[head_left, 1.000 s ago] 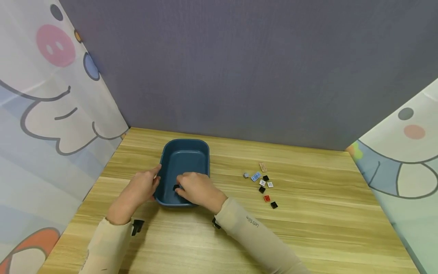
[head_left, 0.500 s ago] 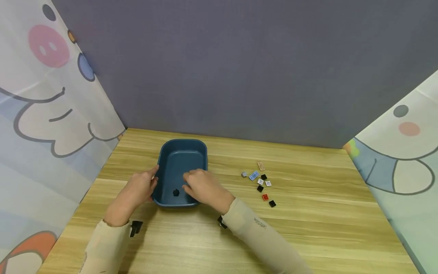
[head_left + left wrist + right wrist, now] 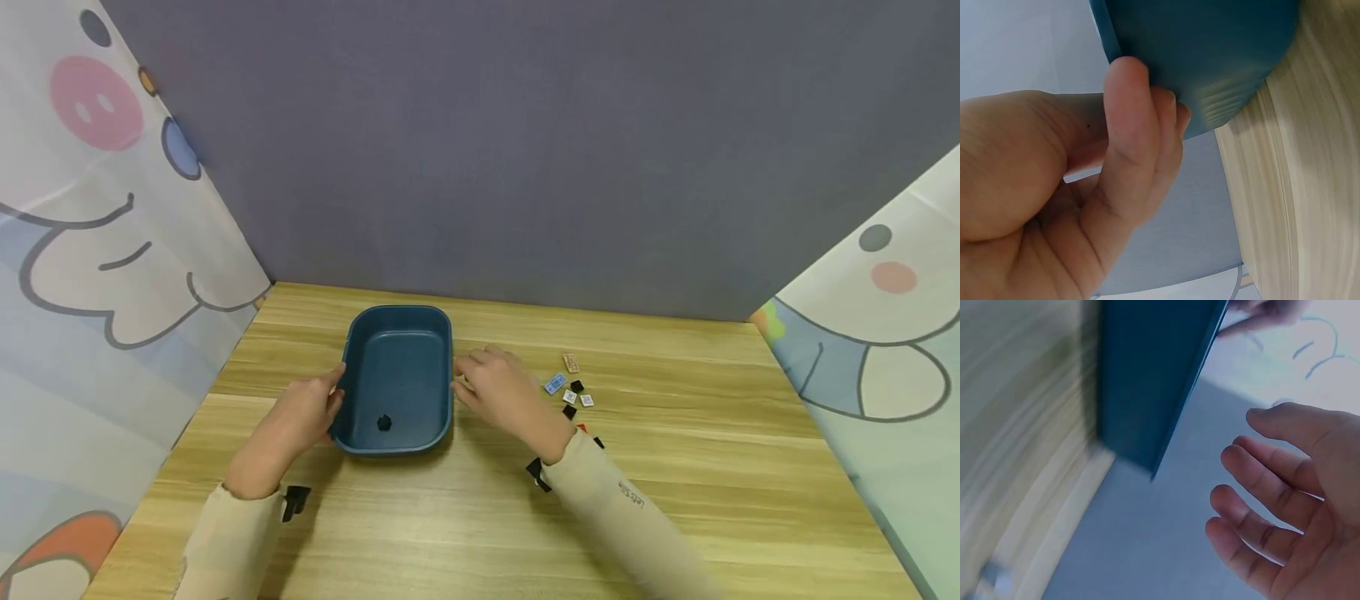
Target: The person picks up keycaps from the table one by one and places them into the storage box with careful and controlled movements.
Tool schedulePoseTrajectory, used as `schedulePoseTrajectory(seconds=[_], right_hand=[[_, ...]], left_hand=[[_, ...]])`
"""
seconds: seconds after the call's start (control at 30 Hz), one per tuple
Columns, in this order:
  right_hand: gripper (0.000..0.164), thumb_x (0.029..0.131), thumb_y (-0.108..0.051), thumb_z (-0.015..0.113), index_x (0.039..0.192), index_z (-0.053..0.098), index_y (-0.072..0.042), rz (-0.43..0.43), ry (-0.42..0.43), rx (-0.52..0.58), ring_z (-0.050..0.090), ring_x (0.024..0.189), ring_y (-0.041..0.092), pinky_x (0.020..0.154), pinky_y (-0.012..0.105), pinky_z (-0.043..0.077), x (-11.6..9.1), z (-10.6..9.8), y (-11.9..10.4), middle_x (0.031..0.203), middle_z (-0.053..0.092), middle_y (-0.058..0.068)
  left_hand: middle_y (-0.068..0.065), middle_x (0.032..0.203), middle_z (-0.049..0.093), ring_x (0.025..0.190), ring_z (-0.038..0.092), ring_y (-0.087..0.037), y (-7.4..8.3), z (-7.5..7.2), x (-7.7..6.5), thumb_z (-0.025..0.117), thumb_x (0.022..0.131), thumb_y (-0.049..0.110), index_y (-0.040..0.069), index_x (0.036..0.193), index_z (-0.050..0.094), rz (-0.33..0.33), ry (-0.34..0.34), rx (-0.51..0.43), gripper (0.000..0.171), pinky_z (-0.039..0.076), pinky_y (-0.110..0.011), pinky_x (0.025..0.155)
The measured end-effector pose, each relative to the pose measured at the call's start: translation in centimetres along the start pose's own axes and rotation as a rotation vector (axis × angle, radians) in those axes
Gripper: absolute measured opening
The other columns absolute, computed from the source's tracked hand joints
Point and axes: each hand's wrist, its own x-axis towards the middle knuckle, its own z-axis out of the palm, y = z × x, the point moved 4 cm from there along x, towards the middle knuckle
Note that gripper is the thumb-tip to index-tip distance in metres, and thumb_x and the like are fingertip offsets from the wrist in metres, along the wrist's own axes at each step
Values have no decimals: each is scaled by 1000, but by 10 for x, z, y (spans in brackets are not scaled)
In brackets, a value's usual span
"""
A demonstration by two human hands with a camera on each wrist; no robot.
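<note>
A dark blue plastic bin point(image 3: 397, 371) stands on the wooden table, with one small black piece point(image 3: 385, 422) lying near its front end. My left hand point(image 3: 300, 408) holds the bin's left side near the front corner. In the left wrist view its bent fingers point(image 3: 1132, 119) lie against the bin's wall and rim. Just outside the right wall, my right hand point(image 3: 498, 392) is in the air over the table. The right wrist view shows its loosely bent, spread fingers point(image 3: 1260, 494) with nothing between them.
Right of the bin lie several small building pieces: a blue tile point(image 3: 555, 383), a tan tile point(image 3: 571, 363), white squares point(image 3: 587, 401), black ones point(image 3: 577, 386) and a red one, partly hidden by the right arm. A grey panel point(image 3: 510, 158) closes off the back.
The right hand lets go of the black piece, leaving it in the bin, and moves right over the bin's wall. The left hand stays at the bin's left side.
</note>
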Motion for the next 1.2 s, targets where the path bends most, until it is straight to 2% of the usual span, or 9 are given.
schedulePoseTrajectory(seconds=[0.13,0.43,0.67,0.93,1.03,1.2], right_hand=[[12,87,-25,64,88,67,-13,67,20,-27,49,67,12,59,26,43,-16,-5,30,79,59,-4],[11,84,-22,68,85,66,-12,189,-28,-85,50,65,14,56,27,44,-54,4,86,75,57,-2],[11,85,-20,67,86,64,-9,262,-76,-79,50,62,15,50,26,43,-74,12,116,73,55,0],[18,88,-25,63,80,61,-9,451,-130,-30,47,55,12,47,27,42,-94,27,151,68,51,-1],[24,88,-30,63,77,60,-9,515,-168,-30,46,51,12,44,27,39,-98,32,160,65,50,-1],[30,89,-36,60,74,60,-10,569,-218,-17,45,46,12,39,27,35,-100,37,166,62,50,-1]], left_hand=[[-17,80,61,38,53,-6,0,0,0,50,94,4,-10,138,32,9,8,5,49,42,-25,41],[-23,87,62,39,54,-6,-1,0,1,50,94,3,-10,138,32,10,7,-2,50,43,-25,42],[-25,90,62,39,54,-8,-1,-1,1,50,94,4,-9,138,31,4,-1,-8,50,43,-25,42],[-19,82,61,39,54,-8,-1,0,1,49,94,4,-10,138,32,14,5,-7,49,42,-25,42],[-17,79,61,40,55,-9,-1,0,1,49,94,4,-10,138,32,15,4,-9,49,42,-25,42],[-13,76,59,40,56,-10,-1,-1,1,49,94,4,-9,138,32,13,5,-5,50,42,-25,43]])
